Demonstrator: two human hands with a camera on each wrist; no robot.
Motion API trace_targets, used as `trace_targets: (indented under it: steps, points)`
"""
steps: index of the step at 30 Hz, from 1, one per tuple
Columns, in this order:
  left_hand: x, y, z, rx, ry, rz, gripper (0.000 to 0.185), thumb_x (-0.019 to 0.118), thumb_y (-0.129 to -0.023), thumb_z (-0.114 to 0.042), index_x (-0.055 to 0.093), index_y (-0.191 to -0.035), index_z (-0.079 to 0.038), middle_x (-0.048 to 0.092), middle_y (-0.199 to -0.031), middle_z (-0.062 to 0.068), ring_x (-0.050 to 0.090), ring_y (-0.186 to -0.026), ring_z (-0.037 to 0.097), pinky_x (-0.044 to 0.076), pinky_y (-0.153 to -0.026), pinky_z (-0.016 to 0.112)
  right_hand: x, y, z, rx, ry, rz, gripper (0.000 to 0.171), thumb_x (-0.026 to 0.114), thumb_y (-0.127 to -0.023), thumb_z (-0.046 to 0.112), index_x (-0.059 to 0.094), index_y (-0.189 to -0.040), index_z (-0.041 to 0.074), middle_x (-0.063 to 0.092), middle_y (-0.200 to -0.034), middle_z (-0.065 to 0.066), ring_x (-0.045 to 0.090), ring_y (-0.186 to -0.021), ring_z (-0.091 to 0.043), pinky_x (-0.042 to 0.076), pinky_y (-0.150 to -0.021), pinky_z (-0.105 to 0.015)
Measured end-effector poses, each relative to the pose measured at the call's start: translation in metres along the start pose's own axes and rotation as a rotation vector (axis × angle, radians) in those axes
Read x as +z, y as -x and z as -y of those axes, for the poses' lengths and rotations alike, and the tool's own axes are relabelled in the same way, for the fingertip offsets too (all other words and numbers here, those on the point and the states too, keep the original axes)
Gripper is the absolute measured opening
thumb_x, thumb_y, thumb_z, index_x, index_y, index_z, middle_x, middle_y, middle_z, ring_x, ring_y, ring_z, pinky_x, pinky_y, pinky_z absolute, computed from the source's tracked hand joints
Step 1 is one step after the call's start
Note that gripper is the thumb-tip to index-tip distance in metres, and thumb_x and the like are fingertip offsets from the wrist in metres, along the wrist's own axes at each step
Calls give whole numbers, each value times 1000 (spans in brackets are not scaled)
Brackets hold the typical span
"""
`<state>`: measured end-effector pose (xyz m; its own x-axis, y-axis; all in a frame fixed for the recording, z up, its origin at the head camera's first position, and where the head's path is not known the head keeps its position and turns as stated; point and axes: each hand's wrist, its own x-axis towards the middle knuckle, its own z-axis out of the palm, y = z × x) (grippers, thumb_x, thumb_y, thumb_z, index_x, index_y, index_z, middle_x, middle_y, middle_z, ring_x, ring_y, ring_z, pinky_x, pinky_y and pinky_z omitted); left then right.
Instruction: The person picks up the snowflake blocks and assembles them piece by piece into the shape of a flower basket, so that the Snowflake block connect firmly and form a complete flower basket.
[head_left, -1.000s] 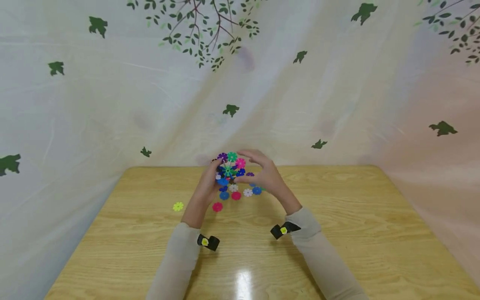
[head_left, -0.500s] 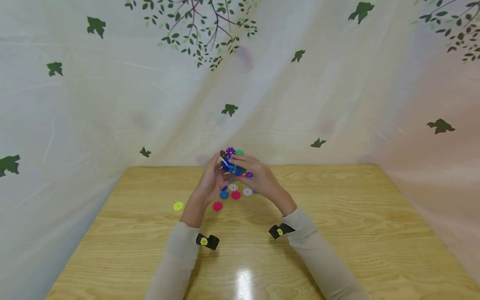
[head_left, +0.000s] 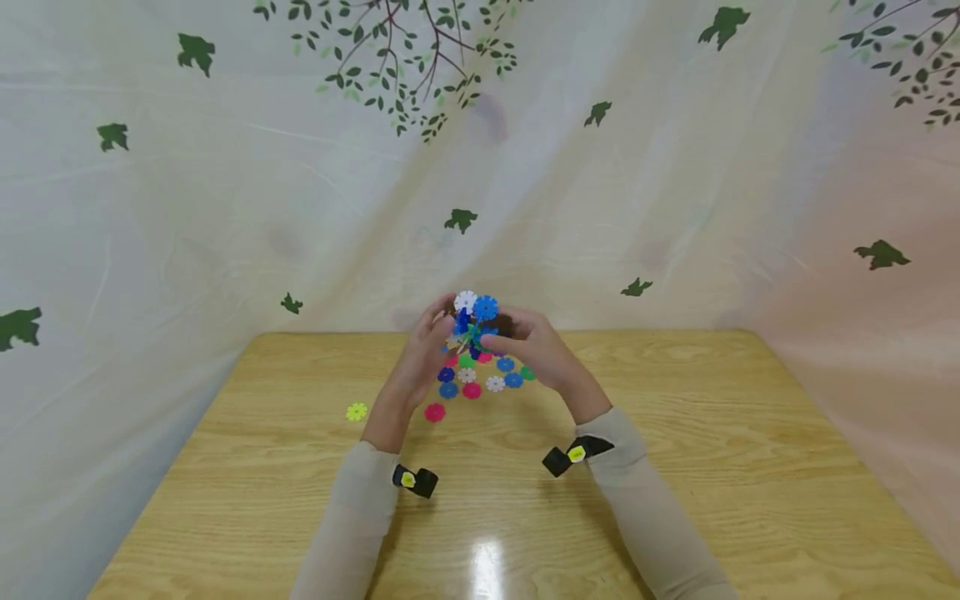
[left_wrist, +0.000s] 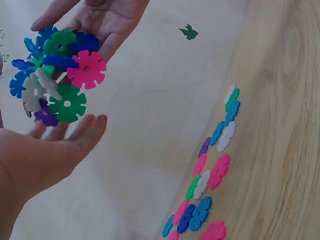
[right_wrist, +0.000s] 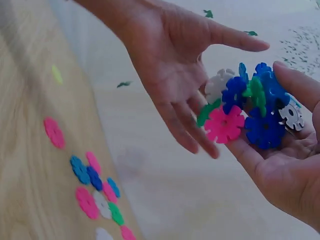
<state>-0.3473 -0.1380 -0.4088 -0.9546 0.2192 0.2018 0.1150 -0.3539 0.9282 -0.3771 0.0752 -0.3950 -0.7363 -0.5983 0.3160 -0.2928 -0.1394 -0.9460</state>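
A ball-like cluster of interlocked snowflake discs (head_left: 486, 309), in blue, green, white, pink and purple, is held above the far part of the table. My right hand (head_left: 553, 354) grips it, its thumb on the near side in the head view. In the right wrist view, that thumb lies along the top of the cluster and the fingers support it below. My left hand (head_left: 415, 362) is around the other side, thumb and fingers spread. The left wrist view has the left hand (left_wrist: 42, 167) with its fingertips right at the underside of the cluster (left_wrist: 61, 62).
Loose snowflake discs lie on the wooden table (head_left: 675, 467) beneath the hands, among them a pink disc (head_left: 435, 412) and a white disc (head_left: 495, 384). A yellow disc (head_left: 356, 412) sits apart at the left. Behind the far edge hangs a printed cloth (head_left: 360, 208).
The cluster has been turned between the hands, so white and blue discs now stand on top. The right hand closed in on it, and the left hand's fingers have loosened from it.
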Motion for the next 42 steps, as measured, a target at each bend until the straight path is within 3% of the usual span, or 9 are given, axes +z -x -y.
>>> trace_targets:
  steps: [4, 8, 13, 18, 22, 26, 34, 38, 42]
  points:
    - [-2, 0, 4, 36, -6, 32, 61, 53, -104, -8, 28, -160, -13, 45, -147, 4, 46, -134, 18, 48, -108, 31, -1, -1, -7, 109, -212, 39, 30, 56, -105, 10, 60, -133, 4, 70, -112, 3, 68, -99, -11, 59, -87, -29]
    - [-1, -2, 8, 8, -18, -26, 58, 58, -101, -2, 38, -155, -12, 55, -128, -1, 58, -111, 13, 57, -86, 24, -4, -4, -18, 170, -329, 88, 25, 43, -109, 8, 64, -122, 13, 72, -109, 4, 71, -94, -9, 60, -87, -29]
    - [2, -2, 11, -76, -61, -137, 59, 67, -96, -5, 44, -150, -16, 63, -116, 0, 66, -92, 10, 59, -74, 25, -7, -7, -27, 267, -346, 62, 31, 36, -110, 6, 65, -111, 17, 73, -103, 5, 71, -91, -9, 60, -89, -34]
    - [1, -4, 14, -142, -80, -189, 67, 69, -95, -6, 36, -153, -14, 58, -131, 12, 68, -99, 16, 62, -75, 29, -8, -7, -28, 341, -331, -17, 22, 43, -109, 6, 63, -105, 15, 74, -101, 3, 72, -95, -11, 57, -98, -43]
    - [0, -5, 15, -174, -101, -218, 68, 70, -95, -7, 35, -152, -16, 55, -135, 17, 67, -100, 19, 63, -75, 30, -10, -6, -29, 364, -309, -41, 14, 50, -107, 8, 63, -107, 13, 71, -102, 2, 71, -94, -13, 42, -112, -61]
    - [1, -5, 17, -190, -110, -249, 68, 72, -93, -6, 38, -151, -15, 56, -134, 18, 69, -97, 19, 63, -77, 32, -13, -5, -30, 364, -268, -33, 10, 60, -104, 15, 63, -113, 12, 70, -105, 2, 70, -93, -13, 41, -113, -61]
    - [0, -2, 13, -188, -104, -270, 68, 72, -94, -10, 39, -153, -14, 56, -137, 18, 70, -94, 16, 63, -79, 32, -20, -4, -24, 404, -131, -72, 41, 59, -103, 12, 50, -139, -6, 65, -126, -17, 68, -109, -19, 34, -118, -62]
    - [-3, -2, 10, -167, -101, -263, 67, 71, -96, -11, 38, -154, -14, 59, -128, 14, 69, -88, 12, 60, -72, 26, -35, -3, -23, 417, 23, -96, 45, 63, -101, 13, 51, -141, -5, 59, -137, -29, 65, -119, -37, 39, -114, -61]
    - [-6, -2, 8, -160, -94, -252, 66, 70, -97, -11, 38, -154, -14, 61, -117, 7, 66, -82, 9, 55, -65, 24, -53, -2, -29, 400, 258, -87, 41, 66, -100, 13, 57, -135, -4, 65, -128, -28, 62, -119, -47, 49, -104, -61]
